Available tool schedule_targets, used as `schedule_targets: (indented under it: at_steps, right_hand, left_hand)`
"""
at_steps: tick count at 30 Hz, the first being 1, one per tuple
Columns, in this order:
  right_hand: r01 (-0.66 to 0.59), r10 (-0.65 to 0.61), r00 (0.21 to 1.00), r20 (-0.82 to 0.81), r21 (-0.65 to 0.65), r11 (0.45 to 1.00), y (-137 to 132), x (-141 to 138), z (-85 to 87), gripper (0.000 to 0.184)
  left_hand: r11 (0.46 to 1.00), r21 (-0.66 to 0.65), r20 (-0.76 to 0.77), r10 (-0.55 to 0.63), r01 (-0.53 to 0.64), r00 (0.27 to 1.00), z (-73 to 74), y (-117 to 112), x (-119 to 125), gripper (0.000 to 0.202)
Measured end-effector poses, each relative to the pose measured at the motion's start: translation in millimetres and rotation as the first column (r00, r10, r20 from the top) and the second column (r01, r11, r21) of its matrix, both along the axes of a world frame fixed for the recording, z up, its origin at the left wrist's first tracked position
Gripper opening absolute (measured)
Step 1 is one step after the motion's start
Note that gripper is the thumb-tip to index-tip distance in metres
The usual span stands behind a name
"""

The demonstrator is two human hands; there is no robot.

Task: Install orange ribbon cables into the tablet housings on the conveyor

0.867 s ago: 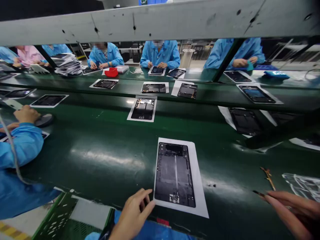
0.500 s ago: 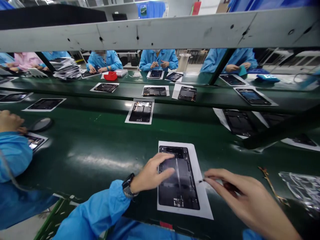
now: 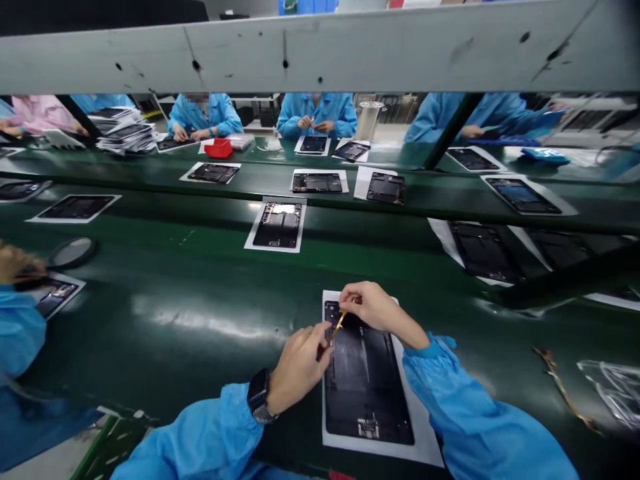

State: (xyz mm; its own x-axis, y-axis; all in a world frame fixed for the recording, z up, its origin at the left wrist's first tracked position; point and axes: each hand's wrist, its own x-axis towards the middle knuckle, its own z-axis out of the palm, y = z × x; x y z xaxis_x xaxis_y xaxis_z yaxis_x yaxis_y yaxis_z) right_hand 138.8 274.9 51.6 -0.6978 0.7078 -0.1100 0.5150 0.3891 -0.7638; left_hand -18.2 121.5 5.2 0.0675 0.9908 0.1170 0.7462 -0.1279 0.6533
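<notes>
A black tablet housing (image 3: 370,387) lies on a white paper sheet (image 3: 425,440) in front of me, its inner side up. Above its upper left part, a thin gold flex cable (image 3: 339,325) stretches between my hands. My right hand (image 3: 375,308) pinches the cable's upper end over the top of the housing. At the lower end, my left hand (image 3: 303,363), with a watch on the wrist, has thumb and fingers closed on the cable by the housing's left edge. The fingers hide both cable ends.
Another flex cable (image 3: 565,387) and clear plastic bags (image 3: 613,393) lie on the right. More housings on paper, such as one ahead (image 3: 277,225), line the green bench. A dark post (image 3: 575,273) slants in at right. A co-worker's hand (image 3: 17,263) works at far left.
My right hand has moved left from beside the paper to above the housing. My left hand, open before, has closed on the gold flex cable. The view has shifted slightly.
</notes>
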Motion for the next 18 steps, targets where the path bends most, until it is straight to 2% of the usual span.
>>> schedule_targets:
  at_steps: [3, 6, 15, 18]
  right_hand:
    - [-0.038, 0.039, 0.999, 0.022, -0.030, 0.999, 11, -9, -14.6, 0.008]
    - [-0.062, 0.064, 0.996, 0.054, -0.037, 0.997, 15, -13, -24.9, 0.009]
    - [-0.094, 0.094, 0.991, 0.099, -0.008, 0.996, 17, -13, -36.5, 0.011]
    - [-0.079, 0.080, 0.992, 0.100, -0.006, 0.997, 16, -9, -36.8, 0.010]
  left_hand:
    - [0.990, 0.139, -0.130, 0.019, -0.001, 0.991, -5.1, -4, -7, 0.020]
    - [0.980, 0.200, -0.119, 0.039, -0.014, 0.992, -8.1, -6, -9, 0.015]
    - [0.996, 0.087, 0.094, -0.022, 0.013, 0.995, -9.5, -5, -11, 0.031]
    - [0.997, 0.069, 0.198, -0.033, 0.020, 0.980, -6.4, -6, -9, 0.027]
